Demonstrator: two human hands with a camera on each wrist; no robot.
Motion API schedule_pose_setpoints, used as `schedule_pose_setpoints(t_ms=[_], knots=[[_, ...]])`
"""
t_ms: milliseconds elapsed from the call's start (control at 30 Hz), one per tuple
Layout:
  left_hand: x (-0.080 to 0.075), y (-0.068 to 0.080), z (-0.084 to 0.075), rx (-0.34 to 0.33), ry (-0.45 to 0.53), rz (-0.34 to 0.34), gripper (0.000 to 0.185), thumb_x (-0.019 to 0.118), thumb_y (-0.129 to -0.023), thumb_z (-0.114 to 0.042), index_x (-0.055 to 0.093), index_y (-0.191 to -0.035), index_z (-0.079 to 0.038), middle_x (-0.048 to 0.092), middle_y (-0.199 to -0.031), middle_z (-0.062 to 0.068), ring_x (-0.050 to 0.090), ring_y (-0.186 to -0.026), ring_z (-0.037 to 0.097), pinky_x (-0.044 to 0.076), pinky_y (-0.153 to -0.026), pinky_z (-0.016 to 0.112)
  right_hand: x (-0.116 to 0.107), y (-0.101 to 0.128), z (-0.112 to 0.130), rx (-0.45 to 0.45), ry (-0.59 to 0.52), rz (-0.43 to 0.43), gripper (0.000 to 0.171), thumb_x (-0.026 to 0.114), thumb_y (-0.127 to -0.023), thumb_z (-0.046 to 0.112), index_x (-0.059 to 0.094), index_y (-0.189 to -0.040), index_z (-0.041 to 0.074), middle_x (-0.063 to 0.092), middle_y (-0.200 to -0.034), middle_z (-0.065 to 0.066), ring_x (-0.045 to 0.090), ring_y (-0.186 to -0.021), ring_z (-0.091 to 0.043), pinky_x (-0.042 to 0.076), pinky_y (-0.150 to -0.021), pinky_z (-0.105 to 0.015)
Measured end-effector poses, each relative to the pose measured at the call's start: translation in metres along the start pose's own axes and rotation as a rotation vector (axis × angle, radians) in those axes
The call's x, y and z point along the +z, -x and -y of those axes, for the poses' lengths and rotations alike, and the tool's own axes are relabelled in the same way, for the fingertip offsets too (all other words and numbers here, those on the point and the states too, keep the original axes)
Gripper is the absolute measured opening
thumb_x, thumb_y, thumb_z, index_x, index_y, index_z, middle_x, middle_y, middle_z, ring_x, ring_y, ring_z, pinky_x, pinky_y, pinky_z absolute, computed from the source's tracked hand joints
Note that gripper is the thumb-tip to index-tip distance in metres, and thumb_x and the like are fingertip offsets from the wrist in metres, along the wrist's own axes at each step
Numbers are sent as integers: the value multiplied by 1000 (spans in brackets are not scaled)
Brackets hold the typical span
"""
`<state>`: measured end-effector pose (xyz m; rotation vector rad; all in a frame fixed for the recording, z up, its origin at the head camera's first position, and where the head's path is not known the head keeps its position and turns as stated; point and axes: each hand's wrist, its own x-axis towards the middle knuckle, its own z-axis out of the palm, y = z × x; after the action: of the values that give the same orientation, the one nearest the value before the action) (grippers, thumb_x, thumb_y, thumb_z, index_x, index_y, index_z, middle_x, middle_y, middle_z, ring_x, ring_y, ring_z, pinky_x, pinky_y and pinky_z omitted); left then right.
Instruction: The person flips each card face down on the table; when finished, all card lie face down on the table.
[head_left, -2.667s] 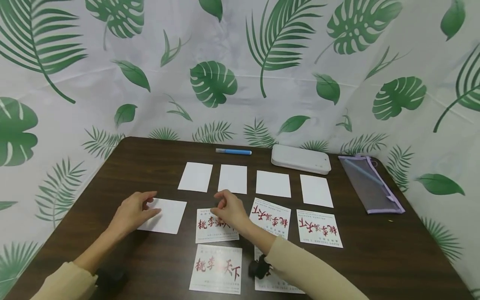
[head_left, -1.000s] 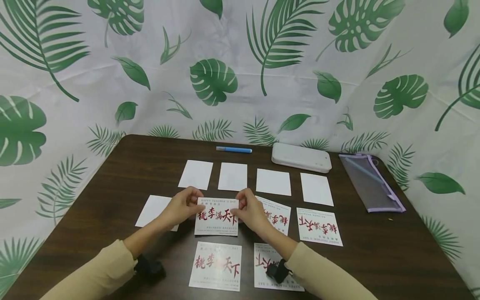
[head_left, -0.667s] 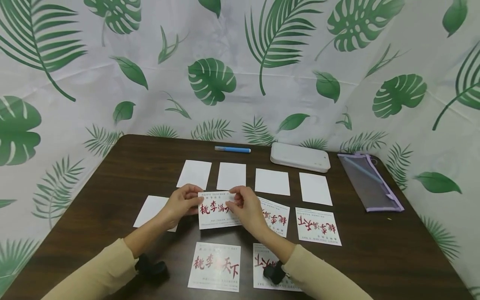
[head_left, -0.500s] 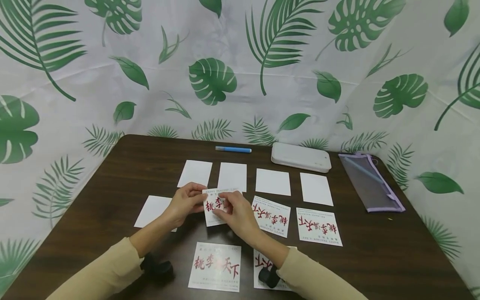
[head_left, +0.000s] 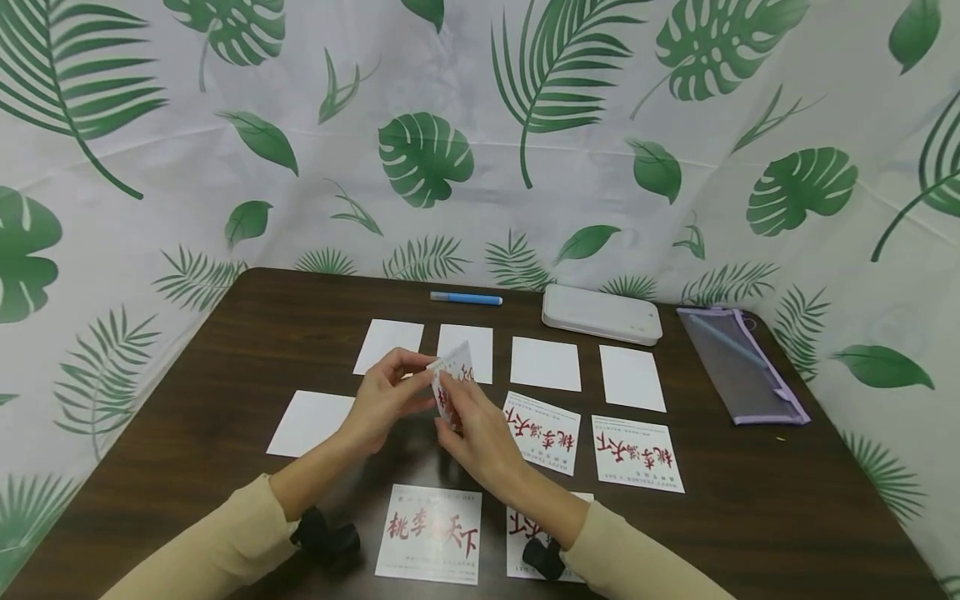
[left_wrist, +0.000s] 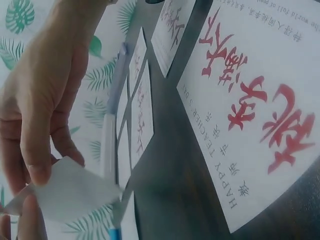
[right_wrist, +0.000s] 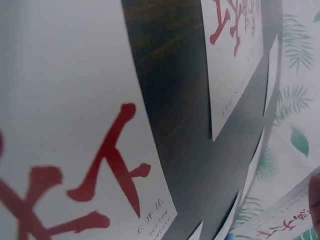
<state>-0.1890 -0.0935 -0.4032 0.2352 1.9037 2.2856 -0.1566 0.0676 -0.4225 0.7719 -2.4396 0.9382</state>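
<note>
- While both hands meet above the middle of the tabletop (head_left: 247, 333), the left hand (head_left: 386, 400) pinches one edge of a printed card (head_left: 452, 385) with thumb and fingers curled round it; the card is lifted off the surface and turned nearly edge-on to the head view.
- The right hand (head_left: 476, 429) grips the same card from its other side, fingers closed on it; the two hands are touching or almost touching at the card.
- Beyond the hands: a row of four blank white cards (head_left: 545, 364); farther still a blue pen (head_left: 467, 298) and a flat white device (head_left: 602, 316).
- To the right of the right hand: two cards with red characters (head_left: 637, 453), lying flat; well apart on that side, a purple-edged mesh pouch (head_left: 738, 367).
- Left of the left hand: a single blank card (head_left: 309, 423).
- Nearer the person than the hands: two further red-printed cards (head_left: 432, 533), flat, between the forearms.
</note>
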Motion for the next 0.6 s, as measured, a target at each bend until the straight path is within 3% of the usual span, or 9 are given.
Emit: schedule_pose_setpoints(t_ms=[167,300,433,500,600], knots=[[2,3,-1,115,-100,20,30,59,-92,-11,54,-118,4,58,-115,15,62,-97,11,53,-82,41,-5,1,0,-11,-98,-78,50,64,-79,-9,53,-128,-3,56,-89,-8,57,-73,-12,50,-62,-16],[-4,1,7,174,-269,-58,31,65,-88,-10,59,-117,0,62,-114,16,62,-98,17,53,-81,25,-6,1,-5,88,-204,-140,43,62,-80,-12,56,-122,-4,55,-86,-10,56,-74,-15,51,-63,-18],[-16,-3,18,150,-405,-174,37,70,-83,-5,61,-119,-2,63,-120,13,60,-104,23,49,-84,19,-5,2,-11,203,-290,-168,41,63,-80,-11,56,-120,-6,56,-84,-12,55,-73,-18,50,-62,-19],[-23,-4,23,115,-435,-205,43,70,-82,-4,59,-123,-2,60,-124,13,59,-106,26,50,-87,24,-6,2,-13,270,-337,-159,42,62,-81,-10,55,-122,-7,57,-85,-14,55,-74,-18,50,-64,-20],[-30,-3,28,80,-482,-231,46,71,-81,-2,58,-125,-2,61,-123,15,61,-103,28,51,-81,20,-6,3,-16,358,-391,-141,44,62,-82,-9,53,-125,-6,58,-86,-14,55,-74,-14,51,-66,-19]])
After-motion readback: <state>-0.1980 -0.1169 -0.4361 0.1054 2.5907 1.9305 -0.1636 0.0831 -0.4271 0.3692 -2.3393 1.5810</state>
